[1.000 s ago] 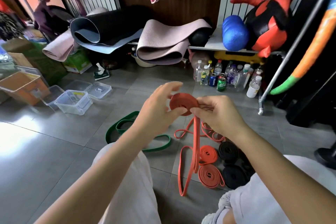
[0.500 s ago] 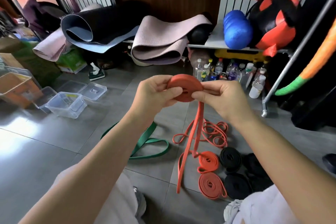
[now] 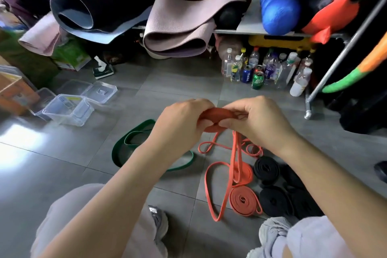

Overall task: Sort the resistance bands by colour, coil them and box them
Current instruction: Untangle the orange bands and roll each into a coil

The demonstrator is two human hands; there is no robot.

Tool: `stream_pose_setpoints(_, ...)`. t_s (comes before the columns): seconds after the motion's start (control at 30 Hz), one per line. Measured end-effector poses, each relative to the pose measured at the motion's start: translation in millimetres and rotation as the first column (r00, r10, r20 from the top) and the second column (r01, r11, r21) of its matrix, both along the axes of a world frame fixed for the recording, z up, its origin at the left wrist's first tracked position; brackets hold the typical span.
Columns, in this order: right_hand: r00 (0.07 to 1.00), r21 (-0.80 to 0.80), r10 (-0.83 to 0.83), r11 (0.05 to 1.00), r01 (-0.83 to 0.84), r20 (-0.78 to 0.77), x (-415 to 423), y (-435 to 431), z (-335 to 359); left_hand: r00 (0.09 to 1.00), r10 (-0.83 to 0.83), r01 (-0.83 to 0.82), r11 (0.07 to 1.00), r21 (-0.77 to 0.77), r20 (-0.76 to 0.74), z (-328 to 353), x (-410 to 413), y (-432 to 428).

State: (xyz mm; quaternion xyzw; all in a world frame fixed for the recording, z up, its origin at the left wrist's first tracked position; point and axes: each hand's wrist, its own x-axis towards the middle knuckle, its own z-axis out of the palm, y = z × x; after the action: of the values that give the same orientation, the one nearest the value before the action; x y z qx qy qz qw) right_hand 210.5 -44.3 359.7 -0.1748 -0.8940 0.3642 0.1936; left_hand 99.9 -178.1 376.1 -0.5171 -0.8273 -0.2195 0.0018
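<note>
Two bare hands meet at mid-frame in the head view, above a floor (image 3: 52, 163) of smooth grey tiles. The left hand (image 3: 180, 125) and the right hand (image 3: 257, 119) each keep a closed grip on the same orange resistance band (image 3: 217, 114), a flat matte rubber strip wound here into a thick disc. The left fingers curl over the disc's left edge. The right thumb and fingers pinch its right edge. The unwound tail drops from the disc to the tiles and ends in a long, narrow loop.

Just right of that loop lie two finished orange coils (image 3: 244, 201), flat spirals, one beyond the other. Beside them, further right, sit black coils (image 3: 266, 170) of wider strip, wound in the same way. A thin orange band (image 3: 209, 146) lies uncoiled in loose curls under the hands. A broad green band (image 3: 125, 142), also uncoiled, forms an open oval, partly hidden by the left forearm.

Well to the left stand clear plastic boxes (image 3: 69, 115), rectangular with rounded corners, and a clear lid (image 3: 100, 91) lies flat behind them. At the back, ribbed yoga mats (image 3: 180, 25) sag in loose rolls, a knobbly blue foam roller (image 3: 279, 6) rests on a shelf, and bottles and cans (image 3: 261, 69) cluster below it.
</note>
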Motion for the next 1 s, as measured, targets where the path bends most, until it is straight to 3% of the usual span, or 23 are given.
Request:
stream_pose_setpoints(0.1,0.999,-0.109,-0.018,0.994,0.015,-0.029,6,-2,0,0.995,0.062,-0.065,0.997,0.044,0.084,2,4,1)
stream_pose_setpoints(0.2,0.998,-0.209,-0.049,0.977,0.037,-0.050,15,1,4,0.935,0.066,-0.132,0.976,0.171,0.348,4,3,3)
stream_pose_setpoints(0.4,0.974,-0.478,-0.159,0.876,0.062,-0.164,15,-2,11,0.655,-0.037,-0.297,0.906,0.302,0.755,3,4,8)
stream_pose_setpoints(0.5,0.962,-0.563,-0.192,0.825,0.050,-0.196,11,-8,12,0.451,-0.122,-0.360,0.882,0.305,0.884,3,5,8)
stream_pose_setpoints(0.57,0.957,-0.541,-0.206,0.839,0.064,-0.206,11,-8,12,0.367,-0.155,-0.369,0.881,0.296,0.917,-1,5,10)
stream_pose_setpoints(0.6,0.959,-0.487,-0.204,0.869,0.085,-0.195,12,-7,12,0.383,-0.143,-0.352,0.891,0.287,0.913,-3,7,11)
stream_pose_setpoints(0.63,0.965,-0.416,-0.197,0.903,0.110,-0.174,13,-7,12,0.491,-0.098,-0.309,0.909,0.278,0.866,-6,7,11)
stream_pose_setpoints(0.7,0.981,-0.210,-0.161,0.968,0.136,-0.108,16,-8,9,0.826,-0.001,-0.151,0.963,0.223,0.564,-11,6,8)
stream_pose_setpoints(0.73,0.989,-0.075,-0.133,0.989,0.128,-0.071,16,-9,8,0.926,0.004,-0.075,0.982,0.174,0.378,-12,6,5)
stream_pose_setpoints(0.77,0.993,0.049,-0.110,0.993,0.112,-0.038,17,-11,6,0.967,-0.020,-0.017,0.989,0.144,0.254,-12,8,2)
stream_pose_setpoints(0.83,0.997,0.152,-0.077,0.985,0.077,-0.003,18,-15,4,0.978,-0.057,0.035,0.993,0.113,0.200,-8,12,-4)
stream_pose_setpoints(0.93,0.999,0.090,-0.046,0.995,0.046,-0.011,19,-20,5,0.965,-0.049,0.019,0.993,0.118,0.258,-6,9,-11)
stream_pose_setpoints(1.0,0.998,-0.002,-0.056,0.998,0.056,-0.028,19,-18,6,0.920,-0.064,-0.010,0.983,0.185,0.387,-4,4,-14)
